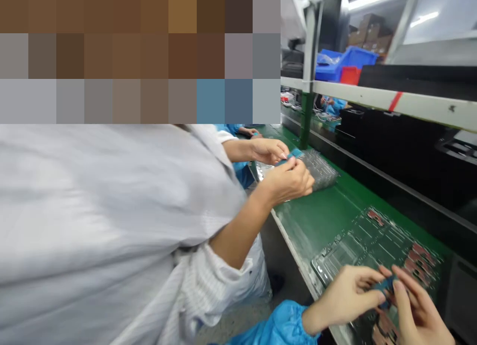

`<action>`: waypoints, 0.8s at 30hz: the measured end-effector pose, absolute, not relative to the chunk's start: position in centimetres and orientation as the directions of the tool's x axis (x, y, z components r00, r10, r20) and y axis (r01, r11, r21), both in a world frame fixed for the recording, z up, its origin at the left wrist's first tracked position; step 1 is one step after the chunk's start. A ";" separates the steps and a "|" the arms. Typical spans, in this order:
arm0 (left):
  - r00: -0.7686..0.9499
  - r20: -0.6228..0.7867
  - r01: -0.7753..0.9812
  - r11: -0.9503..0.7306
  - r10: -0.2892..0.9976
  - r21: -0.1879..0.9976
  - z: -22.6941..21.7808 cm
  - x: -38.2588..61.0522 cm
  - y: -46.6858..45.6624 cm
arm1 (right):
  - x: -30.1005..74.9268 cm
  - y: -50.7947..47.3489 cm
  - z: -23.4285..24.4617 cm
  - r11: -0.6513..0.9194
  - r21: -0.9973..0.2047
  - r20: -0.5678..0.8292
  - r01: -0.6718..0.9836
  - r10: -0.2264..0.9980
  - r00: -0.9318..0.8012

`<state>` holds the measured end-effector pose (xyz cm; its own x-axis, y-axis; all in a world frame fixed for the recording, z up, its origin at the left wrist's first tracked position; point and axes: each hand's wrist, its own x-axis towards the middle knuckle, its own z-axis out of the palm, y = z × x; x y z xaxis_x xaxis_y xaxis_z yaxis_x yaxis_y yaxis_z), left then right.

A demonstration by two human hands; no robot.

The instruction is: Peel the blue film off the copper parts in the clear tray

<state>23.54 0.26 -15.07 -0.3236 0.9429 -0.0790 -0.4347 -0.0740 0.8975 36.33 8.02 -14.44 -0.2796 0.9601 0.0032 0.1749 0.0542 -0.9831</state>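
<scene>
At the lower right, my left hand (345, 295), with a bright blue sleeve at the wrist, pinches a small blue piece (383, 287) between thumb and fingers. My right hand (419, 310) grips the same piece from the other side, its fingers closed around it. The kind of piece cannot be made out. Both hands are above a clear plastic tray (376, 241) with moulded compartments, lying on the green bench. Reddish-brown flat parts (421, 263) sit in some of its compartments. My fingers and wrists hide part of the tray's near end.
To my left a co-worker in a white coat (112, 201) holds another blue piece (294, 155) in both hands. Stacked clear trays (318, 169) stand beyond on the green bench (309, 216). A white shelf rail (395, 99) and green post (306, 119) border the right side. Blue bins (348, 62) sit above.
</scene>
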 end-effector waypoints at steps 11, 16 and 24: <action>-0.371 -0.176 -0.522 -0.048 0.912 0.852 -11.5 22.8 -0.8 | 34.0 7.6 -10.4 0.024 -0.998 0.044 -0.052 0.900 -0.434; -0.391 -0.165 -0.463 -0.039 0.905 0.885 -11.5 23.3 -1.2 | 34.4 7.3 -10.3 0.061 -0.997 0.077 -0.051 0.898 -0.434; -0.521 -0.139 -0.294 -0.024 0.842 0.956 -11.7 23.6 -0.4 | 34.6 7.1 -10.8 0.156 -0.988 0.144 0.001 0.915 -0.378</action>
<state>23.63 -0.37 -11.71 -0.5213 0.8420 -0.1391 -0.2936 -0.0238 0.9556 34.60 7.14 -10.75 -0.3779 0.9146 0.1441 0.0007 0.1559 -0.9878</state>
